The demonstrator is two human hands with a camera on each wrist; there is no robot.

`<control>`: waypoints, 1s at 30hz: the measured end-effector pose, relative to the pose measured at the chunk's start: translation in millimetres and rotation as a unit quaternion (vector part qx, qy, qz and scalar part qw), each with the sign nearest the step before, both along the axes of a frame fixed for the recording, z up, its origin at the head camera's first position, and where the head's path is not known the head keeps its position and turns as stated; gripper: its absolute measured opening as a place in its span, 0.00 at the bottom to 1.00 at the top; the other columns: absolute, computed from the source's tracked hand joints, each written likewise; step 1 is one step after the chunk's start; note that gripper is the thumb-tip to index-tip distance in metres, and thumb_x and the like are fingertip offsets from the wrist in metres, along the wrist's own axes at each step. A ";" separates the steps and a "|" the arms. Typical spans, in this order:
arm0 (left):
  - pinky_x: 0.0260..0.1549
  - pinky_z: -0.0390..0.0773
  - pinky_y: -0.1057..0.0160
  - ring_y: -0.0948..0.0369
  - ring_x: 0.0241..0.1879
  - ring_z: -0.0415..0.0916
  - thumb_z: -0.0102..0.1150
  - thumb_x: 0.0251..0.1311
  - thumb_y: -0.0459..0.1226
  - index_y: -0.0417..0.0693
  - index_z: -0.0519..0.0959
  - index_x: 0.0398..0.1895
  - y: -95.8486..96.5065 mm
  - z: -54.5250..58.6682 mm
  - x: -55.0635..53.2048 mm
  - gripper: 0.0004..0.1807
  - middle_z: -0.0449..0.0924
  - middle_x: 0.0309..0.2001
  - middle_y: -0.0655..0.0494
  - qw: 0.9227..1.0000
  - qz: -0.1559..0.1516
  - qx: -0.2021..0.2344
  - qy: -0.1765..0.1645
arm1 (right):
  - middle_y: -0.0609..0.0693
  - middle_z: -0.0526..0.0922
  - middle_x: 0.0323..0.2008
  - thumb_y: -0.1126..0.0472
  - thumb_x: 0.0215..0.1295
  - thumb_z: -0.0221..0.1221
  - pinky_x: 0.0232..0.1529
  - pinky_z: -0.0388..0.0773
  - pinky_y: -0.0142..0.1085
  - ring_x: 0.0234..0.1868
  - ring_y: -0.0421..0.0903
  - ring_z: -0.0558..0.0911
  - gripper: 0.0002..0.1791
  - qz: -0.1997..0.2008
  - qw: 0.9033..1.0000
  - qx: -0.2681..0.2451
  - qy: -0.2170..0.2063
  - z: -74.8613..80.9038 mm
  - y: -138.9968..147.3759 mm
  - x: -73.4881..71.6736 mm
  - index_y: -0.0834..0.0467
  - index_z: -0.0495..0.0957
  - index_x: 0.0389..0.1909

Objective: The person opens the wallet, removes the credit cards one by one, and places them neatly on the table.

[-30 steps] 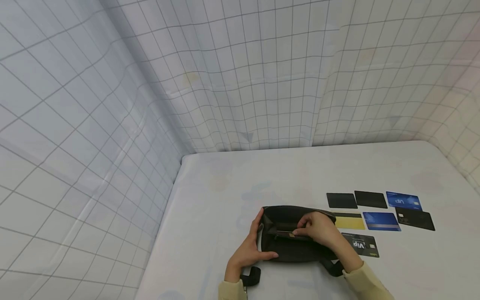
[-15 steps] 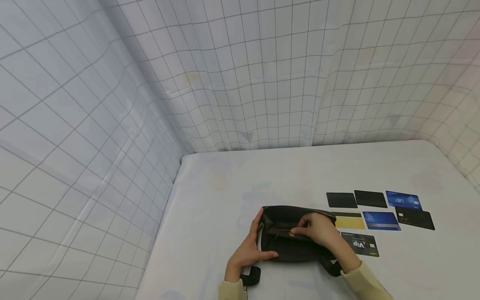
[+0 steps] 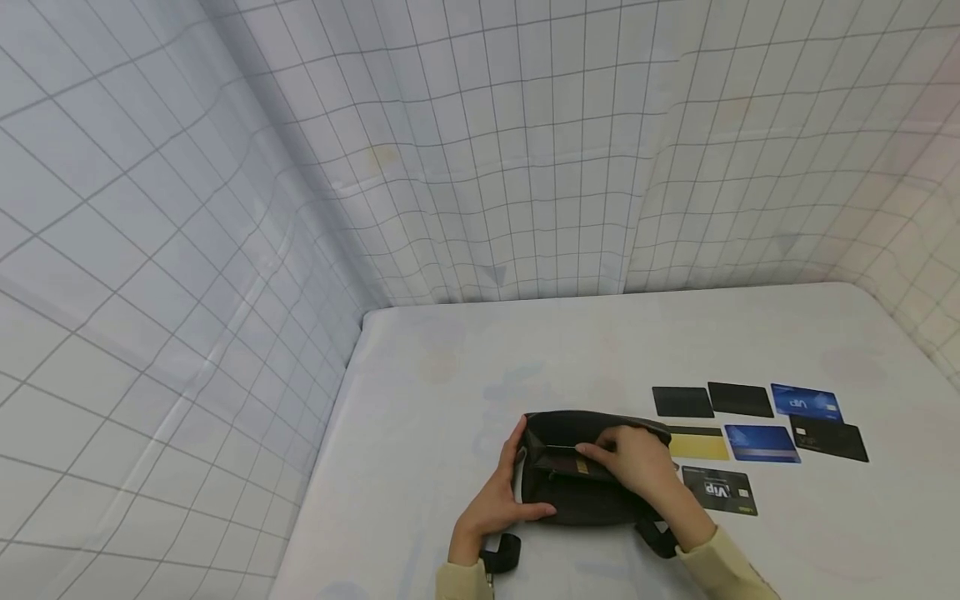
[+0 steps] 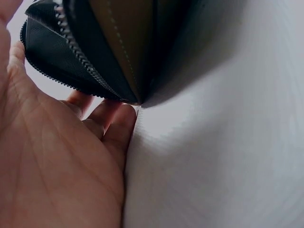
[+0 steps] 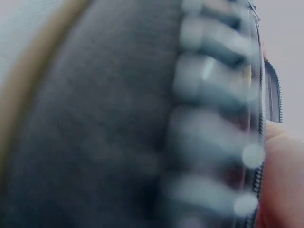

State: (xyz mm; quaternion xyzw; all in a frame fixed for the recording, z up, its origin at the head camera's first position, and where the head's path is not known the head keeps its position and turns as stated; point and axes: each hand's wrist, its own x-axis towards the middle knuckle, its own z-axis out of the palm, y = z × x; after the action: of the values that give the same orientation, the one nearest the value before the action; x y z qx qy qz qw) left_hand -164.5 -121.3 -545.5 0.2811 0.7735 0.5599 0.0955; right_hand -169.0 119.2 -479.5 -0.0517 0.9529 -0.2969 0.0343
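Observation:
A black zip wallet (image 3: 592, 508) lies open on the white table, its inner pockets facing up. My left hand (image 3: 491, 500) grips its left end, thumb over the near side and fingers at the far left edge. In the left wrist view, fingertips (image 4: 121, 121) support the underside beside the zip teeth. My right hand (image 3: 641, 462) reaches into the middle of the wallet and pinches the upper edge of a dark reddish card (image 3: 564, 460) with a gold mark. In the right wrist view the wallet's zip (image 5: 209, 85) blurs close up, hiding most of the hand.
Right of the wallet several cards lie flat: two plain black ones (image 3: 683, 402), blue ones (image 3: 762, 443), a yellow one with a dark stripe (image 3: 697, 446) and dark VIP cards (image 3: 720, 490). Black straps (image 3: 504, 554) hang at both wrists. Gridded white sheets (image 3: 487, 167) enclose the table.
The right fingers have shifted slightly left and up inside the wallet. More of the dark card's face and its gold mark shows above the pocket. The left hand stays put.

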 end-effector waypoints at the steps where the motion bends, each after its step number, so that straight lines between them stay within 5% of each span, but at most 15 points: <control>1: 0.60 0.54 0.40 0.53 0.70 0.45 0.74 0.47 0.39 0.63 0.32 0.76 0.0 -0.1 0.1 0.65 0.35 0.75 0.58 1.000 0.000 0.000 -0.005 | 0.41 0.80 0.22 0.42 0.58 0.63 0.22 0.72 0.37 0.20 0.38 0.74 0.17 -0.001 1.000 0.002 0.003 -0.1 -0.2 -0.1 0.53 0.85 0.28; 19: 0.59 0.55 0.39 0.49 0.70 0.46 0.74 0.48 0.39 0.64 0.31 0.76 0.0 -0.2 1.2 0.65 0.33 0.75 0.56 1.000 0.003 -0.009 -0.014 | 0.37 0.76 0.18 0.43 0.54 0.66 0.18 0.66 0.35 0.17 0.37 0.70 0.12 -0.010 0.999 -0.028 0.022 -5.3 0.2 -0.7 0.46 0.85 0.23; 30: 0.61 0.53 0.40 0.53 0.70 0.45 0.74 0.48 0.38 0.66 0.32 0.76 0.0 1.6 1.2 0.65 0.33 0.75 0.59 1.000 0.007 -0.008 -0.028 | 0.36 0.73 0.14 0.45 0.55 0.66 0.18 0.64 0.33 0.15 0.36 0.67 0.11 -0.001 0.995 -0.058 0.079 -2.8 -0.4 1.3 0.46 0.84 0.22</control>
State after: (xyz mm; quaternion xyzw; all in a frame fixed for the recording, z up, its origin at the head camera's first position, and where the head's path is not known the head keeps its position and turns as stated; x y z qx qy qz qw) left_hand -163.3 -121.3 -544.0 0.2589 0.7769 0.5621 0.1158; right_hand -167.8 118.8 -482.3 -0.0758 0.9340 -0.3464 -0.0443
